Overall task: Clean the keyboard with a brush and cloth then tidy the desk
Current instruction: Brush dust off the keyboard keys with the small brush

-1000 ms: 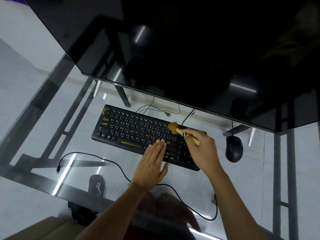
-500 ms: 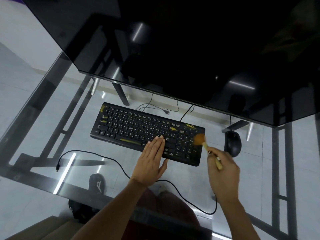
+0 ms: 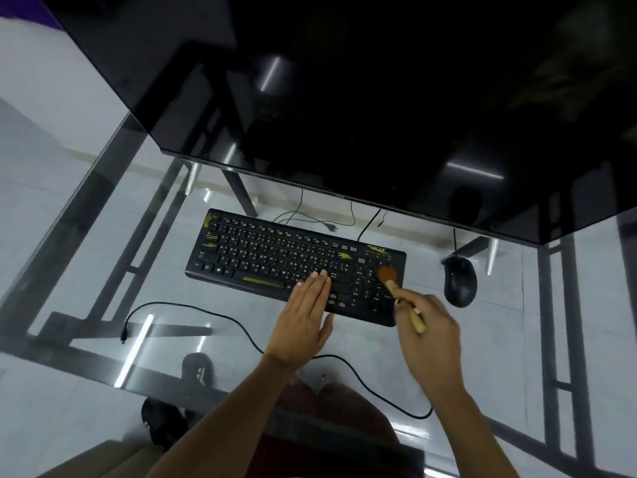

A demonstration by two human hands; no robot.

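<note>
A black keyboard (image 3: 269,257) with yellow smudges lies on the glass desk (image 3: 103,270) below the monitor. My left hand (image 3: 303,319) rests flat, fingers together, on the keyboard's front edge right of the space bar. My right hand (image 3: 431,336) grips the pale wooden handle of a small brush (image 3: 389,276). Its orange bristles touch the number pad at the keyboard's right end. No cloth is in sight.
A large dark monitor (image 3: 379,98) overhangs the back of the desk. A black mouse (image 3: 460,284) sits right of the keyboard. A loose black cable (image 3: 193,307) curls across the glass in front. Shoes and the desk frame show through the glass.
My right hand swept the brush from the keyboard's upper middle rightward past its right edge, then back onto the number pad. My left hand stayed put.
</note>
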